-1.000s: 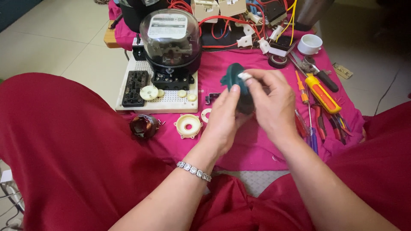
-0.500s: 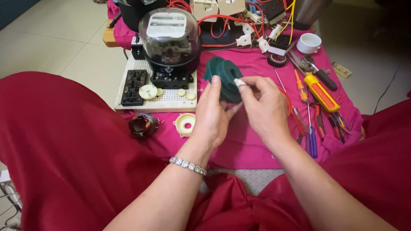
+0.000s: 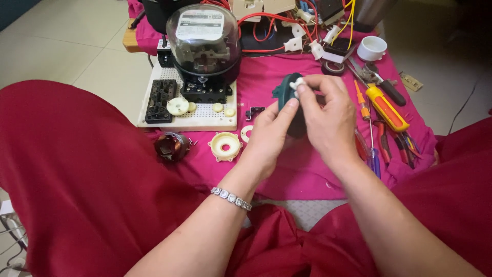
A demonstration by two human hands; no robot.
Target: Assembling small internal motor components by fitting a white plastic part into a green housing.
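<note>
Both hands meet over a pink cloth point(image 3: 307, 169) and hold a dark green round plastic part point(image 3: 285, 92). My left hand point(image 3: 269, 136) grips its lower side from the left, thumb up against it. My right hand point(image 3: 328, 115) wraps the right side, and its fingertips pinch a small white piece point(image 3: 296, 84) at the part's top. A silver bracelet point(image 3: 230, 198) circles my left wrist. Most of the green part is hidden behind my fingers.
A domed meter with a clear cover point(image 3: 205, 43) stands on a white perforated board point(image 3: 192, 120) with small cream gears. A cream ring part point(image 3: 225, 145) and a copper coil point(image 3: 170, 147) lie on the left. Screwdrivers and pliers point(image 3: 382, 110) lie on the right.
The green part has turned in my hands, from broad face up to nearly edge-on. Both hands have shifted slightly rightward, and my right fingertips now pinch the white piece on top.
</note>
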